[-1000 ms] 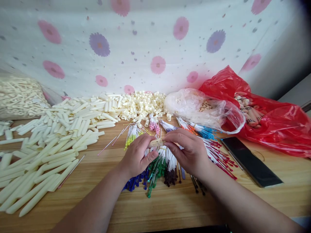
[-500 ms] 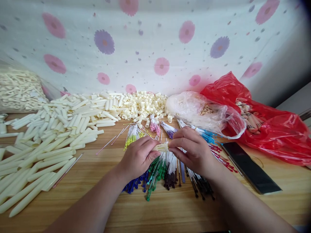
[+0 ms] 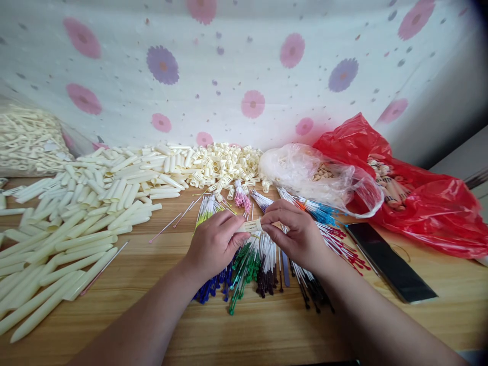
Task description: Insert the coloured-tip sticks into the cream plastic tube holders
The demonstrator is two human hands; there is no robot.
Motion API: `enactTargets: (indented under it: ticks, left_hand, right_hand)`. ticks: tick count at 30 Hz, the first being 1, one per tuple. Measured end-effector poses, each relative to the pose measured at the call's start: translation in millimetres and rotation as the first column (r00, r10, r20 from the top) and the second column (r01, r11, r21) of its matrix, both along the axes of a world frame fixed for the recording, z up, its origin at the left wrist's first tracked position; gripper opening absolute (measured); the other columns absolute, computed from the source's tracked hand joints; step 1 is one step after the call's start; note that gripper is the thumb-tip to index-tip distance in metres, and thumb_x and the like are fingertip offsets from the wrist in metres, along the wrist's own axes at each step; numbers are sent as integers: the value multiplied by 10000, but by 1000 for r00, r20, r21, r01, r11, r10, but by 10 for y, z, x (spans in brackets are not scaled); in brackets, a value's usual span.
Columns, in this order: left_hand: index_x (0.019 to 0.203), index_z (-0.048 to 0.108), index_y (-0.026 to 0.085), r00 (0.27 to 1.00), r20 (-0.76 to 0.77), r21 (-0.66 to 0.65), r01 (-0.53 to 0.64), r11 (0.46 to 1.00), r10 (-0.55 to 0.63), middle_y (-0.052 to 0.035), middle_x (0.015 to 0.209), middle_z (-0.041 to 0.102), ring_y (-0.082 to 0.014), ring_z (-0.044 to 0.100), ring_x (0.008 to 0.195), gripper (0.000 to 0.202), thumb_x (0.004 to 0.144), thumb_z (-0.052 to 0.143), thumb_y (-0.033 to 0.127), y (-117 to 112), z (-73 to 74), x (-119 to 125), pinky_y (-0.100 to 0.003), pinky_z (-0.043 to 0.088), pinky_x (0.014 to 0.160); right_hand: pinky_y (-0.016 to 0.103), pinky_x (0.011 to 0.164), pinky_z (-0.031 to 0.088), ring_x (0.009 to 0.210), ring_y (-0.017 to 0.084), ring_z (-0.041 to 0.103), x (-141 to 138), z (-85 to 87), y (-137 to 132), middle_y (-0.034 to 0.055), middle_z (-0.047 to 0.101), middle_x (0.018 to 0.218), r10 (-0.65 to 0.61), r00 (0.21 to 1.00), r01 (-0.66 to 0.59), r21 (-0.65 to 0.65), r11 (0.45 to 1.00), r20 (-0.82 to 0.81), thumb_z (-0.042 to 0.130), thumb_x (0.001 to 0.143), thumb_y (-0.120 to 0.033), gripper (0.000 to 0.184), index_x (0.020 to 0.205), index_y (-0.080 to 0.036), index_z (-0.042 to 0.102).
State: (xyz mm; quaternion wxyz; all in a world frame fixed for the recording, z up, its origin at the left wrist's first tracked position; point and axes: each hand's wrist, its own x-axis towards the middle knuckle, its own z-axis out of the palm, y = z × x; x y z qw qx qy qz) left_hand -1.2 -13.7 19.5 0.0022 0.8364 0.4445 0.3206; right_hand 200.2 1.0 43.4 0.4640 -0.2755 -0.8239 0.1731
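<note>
Cream slotted tube (image 3: 250, 225), held roughly level between two hands above the wooden table (image 3: 221, 335). The left hand (image 3: 215, 239) pinches one end between thumb and fingers; the right hand (image 3: 295, 236) grips the opposite end likewise, so that only the tube's middle shows between them. Beneath, green-tipped sticks (image 3: 244, 267) and blue-tipped sticks (image 3: 214, 288) lie fanned out. To the left spread long cream tubes (image 3: 82, 247); at the back, short slotted pieces (image 3: 231, 162) form a heap. To the right are a clear bag (image 3: 287, 165), a red bag (image 3: 438, 218) and a flat black object (image 3: 391, 262).
</note>
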Motion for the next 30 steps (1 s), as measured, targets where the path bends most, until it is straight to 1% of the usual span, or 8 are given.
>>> enactTargets:
  ticks: [4,6,9,13,16,23,27,30]
  left_hand:
    - [938,636,165,999,-24,29,-43,999,44,-56,798,596,-184,556,746,321,931,422,405,0,-6,1,-279,424,648]
    - [927,637,167,998,-28,38,-55,998,56,-54,792,598,-182,557,737,325,933,417,406,0,-3,2,-277,422,639]
    - [930,635,171,998,-17,47,-65,997,66,-55,795,602,-181,562,738,331,935,407,411,7,3,-1,-274,429,637]
    - [943,629,174,998,-12,41,-69,997,69,-54,796,599,-182,565,748,331,934,406,418,24,0,-14,-276,435,645]
    - [931,625,175,998,-11,8,-68,998,68,-49,789,593,-182,562,747,319,932,413,413,32,-11,-16,-274,429,641]
    - [911,625,179,999,28,-71,-41,997,43,-46,797,595,-179,558,756,320,933,410,416,22,-38,1,-273,429,655]
    - [922,628,169,1000,1,-45,-1,999,1,-52,801,596,-179,556,753,337,937,400,417,15,-31,-3,-273,426,650]
    - [920,629,169,999,-35,7,-8,1000,8,-54,795,603,-177,561,739,347,938,395,426,9,-19,7,-269,421,639]
  right_hand:
    - [267,692,455,753,135,561,-41,-33,-8,27,601,777,-47,998,43,-108,993,-38,562,846,-131,107,771,-171,627]
    - [277,701,454,750,138,557,-49,-37,-5,23,603,763,-43,997,34,-152,988,-58,554,859,-154,124,763,-172,629]
    - [296,708,460,763,146,564,-43,-28,9,33,610,783,7,995,-30,-236,971,-99,544,877,-197,139,794,-177,654]
    - [299,707,461,770,143,567,-21,-9,33,32,599,807,80,980,-142,-359,923,-182,564,871,-244,135,850,-190,686]
    - [297,708,448,758,137,558,-16,-11,42,22,589,784,80,978,-157,-433,888,-192,578,856,-265,141,841,-190,697]
    - [274,629,409,668,124,527,-52,-44,38,11,605,712,-46,988,-32,-482,876,-149,607,802,-275,140,751,-157,661]
    - [250,586,400,615,110,498,-41,-22,44,-5,582,659,-24,990,-50,-511,858,-138,614,771,-264,130,698,-157,622]
    - [245,581,405,615,113,506,-26,2,53,-2,581,655,-19,996,-27,-499,866,-88,606,752,-242,111,677,-160,606]
